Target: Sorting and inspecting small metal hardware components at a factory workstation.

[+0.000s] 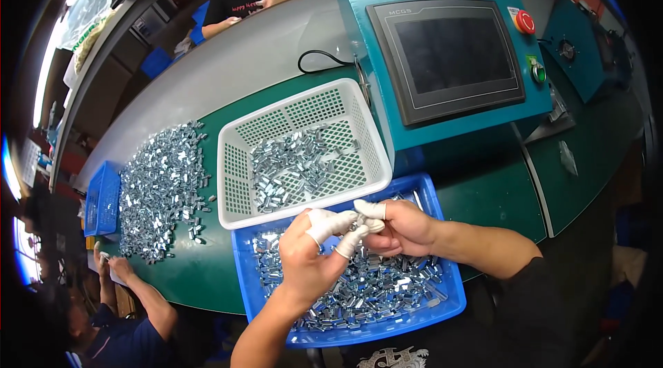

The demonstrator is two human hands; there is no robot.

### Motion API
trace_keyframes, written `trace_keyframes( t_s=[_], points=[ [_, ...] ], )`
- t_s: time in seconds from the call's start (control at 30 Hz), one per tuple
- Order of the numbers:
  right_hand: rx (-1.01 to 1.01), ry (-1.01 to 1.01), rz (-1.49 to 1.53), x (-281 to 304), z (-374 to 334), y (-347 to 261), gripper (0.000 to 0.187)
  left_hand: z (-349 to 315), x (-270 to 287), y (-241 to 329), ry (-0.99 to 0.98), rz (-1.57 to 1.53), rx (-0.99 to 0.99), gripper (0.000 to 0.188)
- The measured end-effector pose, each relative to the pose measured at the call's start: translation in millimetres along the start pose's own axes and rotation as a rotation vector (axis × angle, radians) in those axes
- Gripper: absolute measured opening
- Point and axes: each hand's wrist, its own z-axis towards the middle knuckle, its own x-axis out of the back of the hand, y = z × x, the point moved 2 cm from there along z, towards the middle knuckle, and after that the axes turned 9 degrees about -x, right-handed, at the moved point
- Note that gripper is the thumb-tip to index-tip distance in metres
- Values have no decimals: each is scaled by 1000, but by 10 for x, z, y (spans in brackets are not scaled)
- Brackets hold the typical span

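Over the blue plastic tray (pixel 452 292), left hand (pixel 307 250) and right hand (pixel 409 228) meet, grip clamped on a shiny metal piece (pixel 360 219).

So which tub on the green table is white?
The white basket just beyond the left hand, with metal pieces on its holey bottom. The others, the big tub under that hand and the small tub at the far left, are both blue.

You have bare green tabletop (pixel 487 195) right of the blue rectangular plastic tray (pixel 394 331). Ahead, the white perforated plastic basket (pixel 238 174) overlaps its far edge; the teal boxy machine (pixel 452 57) blocks beyond. Left, only a narrow strip separates basket from the silver metal heap (pixel 162 188).
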Motion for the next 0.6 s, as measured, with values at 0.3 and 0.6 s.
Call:
trace_keyframes(
  t_s=[0.3, 0.6],
  points=[
    [297, 342, -19, 39, -39, -68, 47, -15, -23, -701, 105, 224, 304, 23],
    [414, 410, -187, -27, -72, -79, 42, -417, -131, -306, -313, 574, 85, 16]
  ],
)
